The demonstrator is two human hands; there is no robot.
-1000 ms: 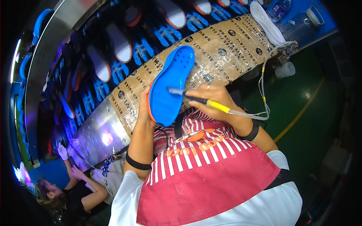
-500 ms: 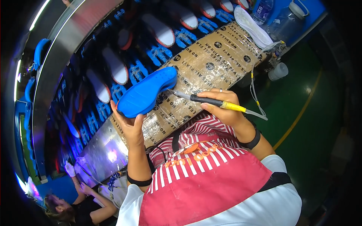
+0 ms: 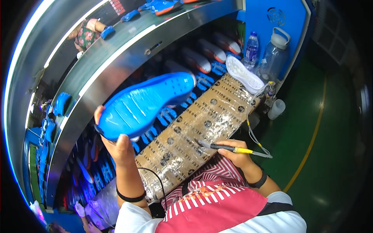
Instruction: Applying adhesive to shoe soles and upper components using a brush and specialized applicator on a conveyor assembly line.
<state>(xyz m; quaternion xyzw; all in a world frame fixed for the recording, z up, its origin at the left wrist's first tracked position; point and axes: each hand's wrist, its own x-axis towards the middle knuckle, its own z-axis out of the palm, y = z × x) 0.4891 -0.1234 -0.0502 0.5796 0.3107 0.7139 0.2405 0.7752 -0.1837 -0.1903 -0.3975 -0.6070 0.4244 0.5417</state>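
Observation:
A blue shoe sole (image 3: 140,101), glossy and ribbed across its wider part with small dots toward the narrower end, is raised above the bench. My left hand (image 3: 118,149) is closed around its near left end, thumb on the surface. My right hand (image 3: 237,156) grips a brush (image 3: 221,146) with a black and yellow handle; a thin clear tube runs from the handle's end. The bristles hover over or touch the bench's brown printed, film-covered board (image 3: 175,155), apart from the sole. Which of these I cannot tell.
Shoe uppers with pale bottoms (image 3: 202,64) and blue pieces fill a rack behind the board. At the far right end are a white sole (image 3: 244,73), a bottle (image 3: 251,50), a large jug (image 3: 274,54) and a white cup (image 3: 276,109). Beyond runs a conveyor (image 3: 116,50); another person works there.
My left hand has lifted the blue sole up and to the left, away from the brush. The brush has dropped toward the board. The view has shifted, showing more of the conveyor.

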